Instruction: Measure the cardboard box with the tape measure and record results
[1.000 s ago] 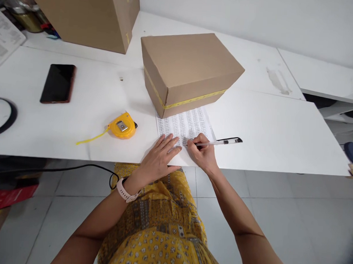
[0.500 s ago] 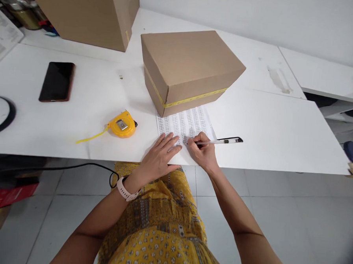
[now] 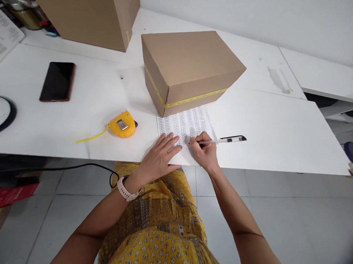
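A printed sheet of paper [image 3: 185,122] lies at the near edge of the white table [image 3: 268,129], its far end tucked under a brown cardboard box [image 3: 188,65] with a yellow tape measure band around it. My left hand [image 3: 160,156] rests flat on the sheet, fingers stretched out. My right hand [image 3: 204,151] is closed around a clear pen [image 3: 223,140] with a black cap, its tip touching the sheet. A pale watch sits on my left wrist.
A yellow tape measure [image 3: 122,126] with a short length pulled out lies left of the sheet. A black phone [image 3: 57,81] lies further left. A large cardboard box [image 3: 88,13] stands at the back left. A black cable loop [image 3: 1,115] is at the left edge.
The pen's capped end has swung slightly up and to the right as my right hand shifts on the sheet. My left hand stays in place.
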Demonstrator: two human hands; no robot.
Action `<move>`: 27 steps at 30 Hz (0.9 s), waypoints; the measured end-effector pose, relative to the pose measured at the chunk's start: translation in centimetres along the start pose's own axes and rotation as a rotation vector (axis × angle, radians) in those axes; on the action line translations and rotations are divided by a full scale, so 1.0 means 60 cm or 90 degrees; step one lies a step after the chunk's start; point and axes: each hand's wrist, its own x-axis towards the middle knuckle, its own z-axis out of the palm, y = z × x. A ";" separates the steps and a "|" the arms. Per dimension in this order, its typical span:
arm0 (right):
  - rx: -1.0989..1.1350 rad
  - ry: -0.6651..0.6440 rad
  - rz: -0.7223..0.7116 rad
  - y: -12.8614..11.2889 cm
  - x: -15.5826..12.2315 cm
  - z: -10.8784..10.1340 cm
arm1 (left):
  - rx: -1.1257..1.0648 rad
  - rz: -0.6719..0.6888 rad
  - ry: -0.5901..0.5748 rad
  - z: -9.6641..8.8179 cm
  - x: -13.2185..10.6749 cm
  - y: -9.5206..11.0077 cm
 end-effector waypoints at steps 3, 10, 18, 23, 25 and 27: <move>-0.003 0.008 0.012 0.003 0.002 -0.007 | -0.005 -0.007 -0.005 -0.002 0.000 0.001; -0.013 -0.047 -0.002 0.006 -0.003 -0.012 | 0.045 -0.017 -0.070 -0.014 0.008 0.010; -0.032 -0.058 -0.025 0.008 -0.002 -0.011 | 0.067 -0.008 -0.073 -0.015 0.010 0.011; -0.030 -0.061 -0.027 0.008 -0.001 -0.009 | 0.058 -0.012 -0.072 -0.015 0.010 0.011; -0.023 -0.066 -0.024 0.007 0.000 -0.008 | 0.054 -0.010 -0.072 -0.013 0.009 0.010; -0.021 -0.067 -0.020 0.007 0.000 -0.008 | 0.046 -0.014 -0.068 -0.012 0.009 0.010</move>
